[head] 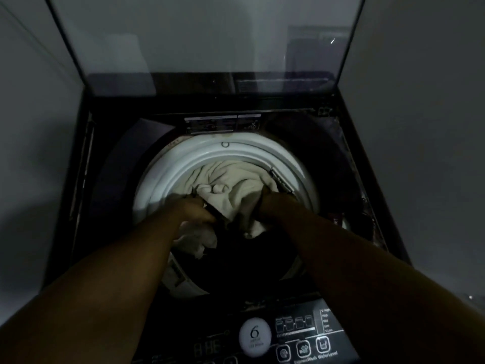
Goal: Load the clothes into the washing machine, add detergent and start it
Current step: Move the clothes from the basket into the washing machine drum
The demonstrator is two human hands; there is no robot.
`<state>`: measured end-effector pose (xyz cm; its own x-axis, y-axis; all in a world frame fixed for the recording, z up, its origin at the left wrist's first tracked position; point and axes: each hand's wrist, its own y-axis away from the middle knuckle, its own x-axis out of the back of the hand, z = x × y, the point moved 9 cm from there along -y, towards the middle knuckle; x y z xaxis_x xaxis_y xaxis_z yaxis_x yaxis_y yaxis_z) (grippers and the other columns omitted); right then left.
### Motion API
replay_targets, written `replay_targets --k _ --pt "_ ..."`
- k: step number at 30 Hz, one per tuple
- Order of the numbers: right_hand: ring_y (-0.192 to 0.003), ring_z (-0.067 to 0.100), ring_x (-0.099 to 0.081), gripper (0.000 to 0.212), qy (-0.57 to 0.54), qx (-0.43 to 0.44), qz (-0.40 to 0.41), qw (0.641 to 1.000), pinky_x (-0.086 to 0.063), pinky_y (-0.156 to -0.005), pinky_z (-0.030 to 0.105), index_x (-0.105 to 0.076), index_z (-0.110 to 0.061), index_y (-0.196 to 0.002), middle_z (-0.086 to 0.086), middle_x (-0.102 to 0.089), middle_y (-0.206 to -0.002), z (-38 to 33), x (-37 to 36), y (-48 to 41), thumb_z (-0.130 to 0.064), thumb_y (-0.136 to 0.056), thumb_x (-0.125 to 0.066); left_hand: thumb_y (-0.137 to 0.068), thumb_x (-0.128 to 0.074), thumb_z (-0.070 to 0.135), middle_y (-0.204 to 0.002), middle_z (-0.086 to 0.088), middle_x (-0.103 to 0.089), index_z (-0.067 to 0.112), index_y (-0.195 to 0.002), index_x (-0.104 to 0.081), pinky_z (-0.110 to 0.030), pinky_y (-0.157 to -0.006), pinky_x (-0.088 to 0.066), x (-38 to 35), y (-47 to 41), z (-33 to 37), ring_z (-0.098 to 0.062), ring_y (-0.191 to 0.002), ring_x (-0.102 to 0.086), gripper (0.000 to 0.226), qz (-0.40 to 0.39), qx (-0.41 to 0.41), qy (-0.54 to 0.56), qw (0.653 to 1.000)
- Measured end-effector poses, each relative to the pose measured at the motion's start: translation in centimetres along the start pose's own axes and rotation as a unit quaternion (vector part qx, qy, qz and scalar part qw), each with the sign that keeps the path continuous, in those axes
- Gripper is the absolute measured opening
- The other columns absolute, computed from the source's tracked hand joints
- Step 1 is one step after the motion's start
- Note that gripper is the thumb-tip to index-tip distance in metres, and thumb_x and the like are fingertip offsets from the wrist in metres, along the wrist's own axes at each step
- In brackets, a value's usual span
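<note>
Pale cloth heaped in the drum; I see left hand and right hand both clutching its folds, probably to stuff it deeper.

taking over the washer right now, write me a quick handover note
Left hand: in the drum, grips the clothes.
Right hand: in the drum too, fingers dug into the clothes, apparently gripping them.
Things: lid is up; pale and dark clothes lie in the drum. No detergent in view.
Done: clothes look loaded.
Left: let go, add detergent, shut the lid, start it at the panel.
</note>
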<state>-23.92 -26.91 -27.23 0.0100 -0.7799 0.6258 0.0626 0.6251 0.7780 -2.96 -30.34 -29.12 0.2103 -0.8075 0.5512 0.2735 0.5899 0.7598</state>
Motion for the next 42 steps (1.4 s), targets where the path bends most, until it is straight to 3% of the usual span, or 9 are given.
replay_targets --k 2,6,11,14,22,27,32,36,42 --pt "-0.137 0.028 -0.048 0.049 -0.044 0.005 0.031 0.999 -0.049 -0.098 0.032 -0.048 -0.017 -0.146 0.008 -0.049 -0.150 0.2 1.3 1.8 -0.039 -0.102 -0.051 -0.076 -0.074 0.062 -0.162 -0.005 -0.030 0.023 -0.159 -0.026 -0.040 -0.122 -0.023 0.6 1.1 0.6 -0.031 -0.148 -0.031 0.103 0.009 0.009 -0.003 1.000" --pt "-0.138 0.026 -0.048 0.058 -0.030 0.068 0.090 0.993 -0.042 -0.111 0.040 -0.044 -0.024 -0.150 0.006 -0.049 -0.151 0.2 4.9 6.6 -0.047 -0.097 -0.055 -0.084 -0.072 0.046 -0.156 -0.010 -0.039 0.018 -0.154 -0.032 -0.037 -0.113 -0.038 3.4 4.2 2.7 -0.031 -0.140 -0.042 0.085 0.111 -0.008 -0.042 0.993" --pt "-0.131 0.035 -0.051 0.070 -0.028 0.134 0.188 0.973 -0.047 -0.104 0.044 -0.040 -0.017 -0.150 0.015 -0.053 -0.142 1.2 9.3 13.1 -0.050 -0.092 -0.060 -0.091 -0.064 0.019 -0.168 -0.012 -0.004 0.026 -0.161 0.008 -0.045 -0.120 -0.029 5.4 9.3 7.0 -0.033 -0.153 -0.017 0.100 0.169 -0.033 0.006 0.985" --pt "-0.118 0.036 -0.060 0.060 -0.064 0.164 0.241 0.954 -0.052 -0.094 0.044 -0.050 -0.017 -0.138 0.016 -0.063 -0.128 4.2 11.0 17.3 -0.048 -0.089 -0.064 -0.090 -0.065 0.020 -0.164 -0.014 -0.014 0.028 -0.161 0.005 -0.046 -0.116 -0.036 6.0 12.8 11.5 -0.033 -0.146 -0.029 0.099 0.197 -0.067 0.028 0.978" --pt "-0.117 0.037 -0.057 0.056 -0.105 0.159 0.329 0.925 -0.051 -0.093 0.044 -0.048 -0.019 -0.138 0.016 -0.058 -0.129 18.9 10.3 26.6 -0.048 -0.093 -0.061 -0.086 -0.063 0.019 -0.164 -0.010 -0.020 0.028 -0.161 -0.011 -0.041 -0.119 -0.030 3.5 20.2 28.0 -0.031 -0.150 -0.025 0.092 0.283 -0.144 0.020 0.948" --pt "-0.128 0.039 -0.050 0.069 -0.115 0.084 0.297 0.944 -0.048 -0.102 0.053 -0.036 -0.020 -0.150 0.017 -0.049 -0.140 32.0 3.8 29.2 -0.053 -0.093 -0.057 -0.090 -0.064 0.023 -0.162 -0.005 -0.023 0.031 -0.161 -0.011 -0.034 -0.119 -0.028 -3.6 20.7 41.1 -0.026 -0.148 -0.028 0.089 0.241 -0.201 0.010 0.949" --pt "-0.130 0.040 -0.048 0.073 -0.161 0.027 0.265 0.950 -0.047 -0.104 0.049 -0.032 -0.019 -0.154 0.018 -0.045 -0.147 42.4 -5.1 30.2 -0.052 -0.094 -0.057 -0.093 -0.063 0.020 -0.161 -0.005 -0.025 0.031 -0.160 -0.017 -0.036 -0.118 -0.034 -12.9 19.2 50.5 -0.026 -0.144 -0.033 0.082 0.184 -0.244 -0.004 0.952" --pt "-0.130 0.040 -0.049 0.070 -0.195 -0.002 0.231 0.953 -0.045 -0.106 0.045 -0.033 -0.020 -0.154 0.018 -0.046 -0.147 46.3 -12.0 28.9 -0.049 -0.095 -0.058 -0.093 -0.062 0.018 -0.162 -0.010 -0.025 0.024 -0.160 -0.020 -0.030 -0.118 -0.029 -20.2 16.1 52.5 -0.025 -0.147 -0.029 0.079 0.133 -0.246 -0.019 0.960" --pt "-0.128 0.038 -0.053 0.065 -0.260 -0.010 0.156 0.953 -0.045 -0.105 0.041 -0.040 -0.022 -0.149 0.016 -0.050 -0.144 46.3 -23.2 23.2 -0.051 -0.093 -0.057 -0.092 -0.062 0.015 -0.159 -0.012 -0.031 0.019 -0.157 -0.030 -0.036 -0.117 -0.034 -30.5 9.0 49.3 -0.027 -0.144 -0.036 0.073 0.059 -0.203 -0.024 0.977"
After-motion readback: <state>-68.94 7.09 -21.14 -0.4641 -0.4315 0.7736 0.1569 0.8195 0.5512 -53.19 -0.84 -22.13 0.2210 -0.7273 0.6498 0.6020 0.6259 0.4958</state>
